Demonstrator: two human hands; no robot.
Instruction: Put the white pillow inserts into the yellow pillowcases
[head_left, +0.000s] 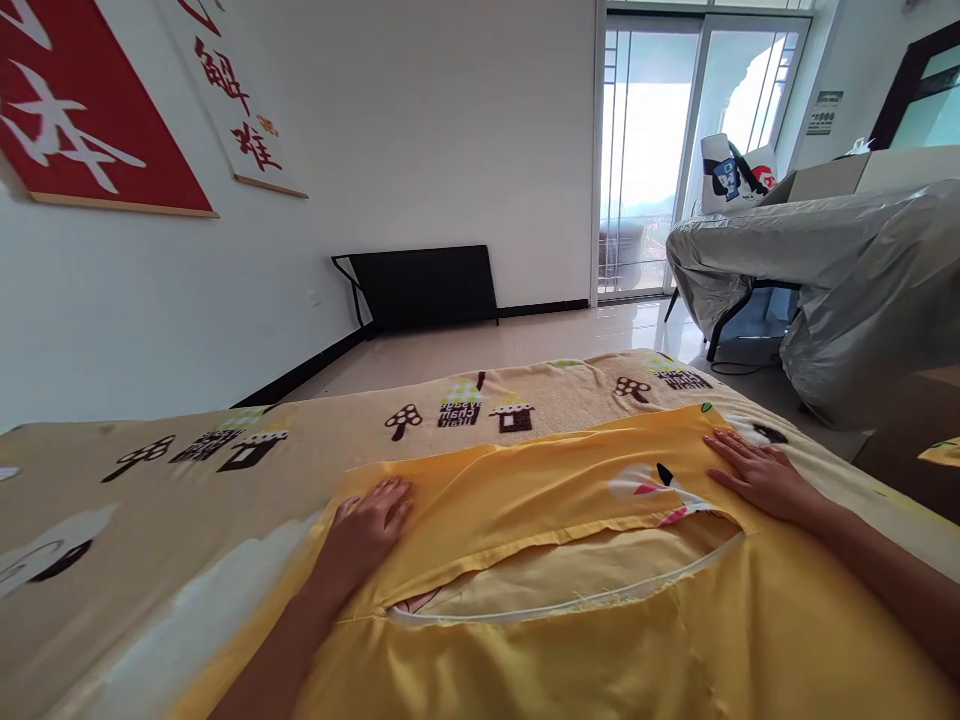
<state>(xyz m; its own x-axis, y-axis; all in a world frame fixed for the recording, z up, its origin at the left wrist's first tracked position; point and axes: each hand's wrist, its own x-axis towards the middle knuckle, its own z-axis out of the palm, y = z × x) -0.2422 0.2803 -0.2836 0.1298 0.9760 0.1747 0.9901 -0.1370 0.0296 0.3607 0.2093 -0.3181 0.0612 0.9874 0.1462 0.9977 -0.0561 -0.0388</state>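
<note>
A yellow fabric cover point(525, 490), like a duvet cover, lies spread over a beige printed blanket point(337, 425). Across its middle gapes a long slit with a pale zipper edge point(525, 612) and frayed threads; the inner cloth shows through. My left hand point(371, 518) rests flat on the cover's far left part, fingers loosely apart. On the far right corner lies my right hand point(757, 475), palm down with fingers stretched out. Between the hands, near the slit's right end, a white, pink and black print shows on the yellow cloth.
Beyond the bed, a black folded panel point(424, 288) leans against the white wall. To the right stands a table under a silver-grey cover point(840, 240), with boxes and a printed bag point(735, 175) on top. Glass sliding doors point(649, 150) are at the back.
</note>
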